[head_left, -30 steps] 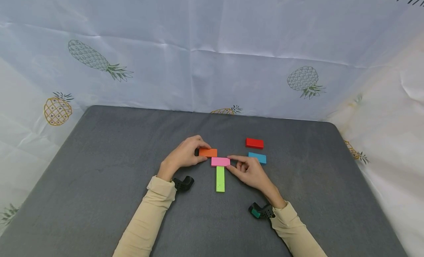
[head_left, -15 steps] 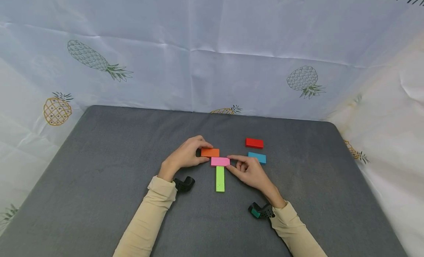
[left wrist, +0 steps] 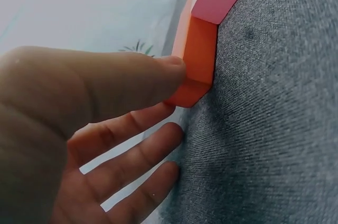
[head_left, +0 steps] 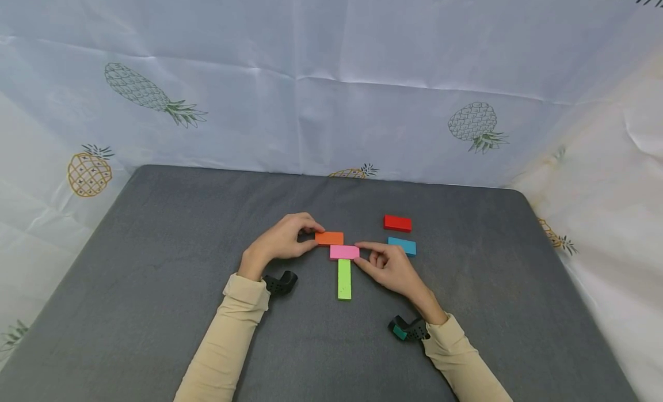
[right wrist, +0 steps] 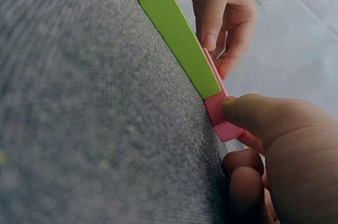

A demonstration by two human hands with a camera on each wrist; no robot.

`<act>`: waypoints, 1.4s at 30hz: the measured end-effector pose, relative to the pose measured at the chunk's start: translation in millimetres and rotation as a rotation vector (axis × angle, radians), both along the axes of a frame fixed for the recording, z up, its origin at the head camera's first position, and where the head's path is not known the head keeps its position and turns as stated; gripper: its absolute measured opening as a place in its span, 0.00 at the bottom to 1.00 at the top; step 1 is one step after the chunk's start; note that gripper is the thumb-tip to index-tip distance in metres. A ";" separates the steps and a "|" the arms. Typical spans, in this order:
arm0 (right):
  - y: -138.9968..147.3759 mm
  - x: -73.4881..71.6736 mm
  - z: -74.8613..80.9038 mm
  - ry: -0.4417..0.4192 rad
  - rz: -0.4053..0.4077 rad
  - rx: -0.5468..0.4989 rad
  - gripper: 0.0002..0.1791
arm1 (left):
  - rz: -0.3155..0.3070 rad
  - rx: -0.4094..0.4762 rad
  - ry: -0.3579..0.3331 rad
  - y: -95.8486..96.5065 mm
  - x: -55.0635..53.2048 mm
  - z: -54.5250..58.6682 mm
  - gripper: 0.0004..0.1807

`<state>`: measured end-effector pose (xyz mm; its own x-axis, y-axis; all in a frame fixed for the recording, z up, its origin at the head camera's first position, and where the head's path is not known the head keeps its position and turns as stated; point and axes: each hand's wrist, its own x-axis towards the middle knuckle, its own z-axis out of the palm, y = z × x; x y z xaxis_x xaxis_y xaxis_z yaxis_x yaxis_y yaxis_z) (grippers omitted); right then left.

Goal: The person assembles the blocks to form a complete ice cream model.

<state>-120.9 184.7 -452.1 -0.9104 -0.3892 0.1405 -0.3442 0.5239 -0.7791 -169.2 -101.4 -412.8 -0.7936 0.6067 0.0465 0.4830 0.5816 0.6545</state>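
Note:
Five-sided ends aside, these are small flat coloured wooden blocks on the grey table. The orange block (head_left: 329,238) lies just beyond the pink block (head_left: 345,252), touching it and offset to the left. My left hand (head_left: 282,238) has its thumb and index finger about the orange block's left end; in the left wrist view the thumb (left wrist: 171,68) overlaps its near side, the other fingers spread behind. My right hand (head_left: 391,268) pinches the pink block's right end between thumb and index finger. A green block (head_left: 344,279) runs from the pink block toward me.
A red block (head_left: 397,223) and a blue block (head_left: 402,246) lie beyond and to the right, the blue one partly behind my right hand. The grey table (head_left: 181,246) ends at a pineapple-printed cloth (head_left: 331,120).
The orange block has slid slightly right along the pink block, with the left hand. Since then my left hand has drawn back left along the block, which stays put. The right hand holds still.

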 end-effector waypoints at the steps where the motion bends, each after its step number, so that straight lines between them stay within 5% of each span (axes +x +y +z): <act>1: 0.2 0.0 0.0 -0.001 -0.001 0.000 0.18 | -0.001 -0.001 0.004 0.6 -0.2 -0.5 0.15; 42: 0.7 -0.1 0.5 -0.012 -0.002 -0.027 0.17 | -0.032 0.014 0.024 23.3 4.6 -1.2 0.16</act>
<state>-121.1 185.4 -451.6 -0.9130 -0.3833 0.1398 -0.3335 0.5037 -0.7970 -164.6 -78.1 -413.9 -0.7721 0.6312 0.0738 0.5170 0.5564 0.6505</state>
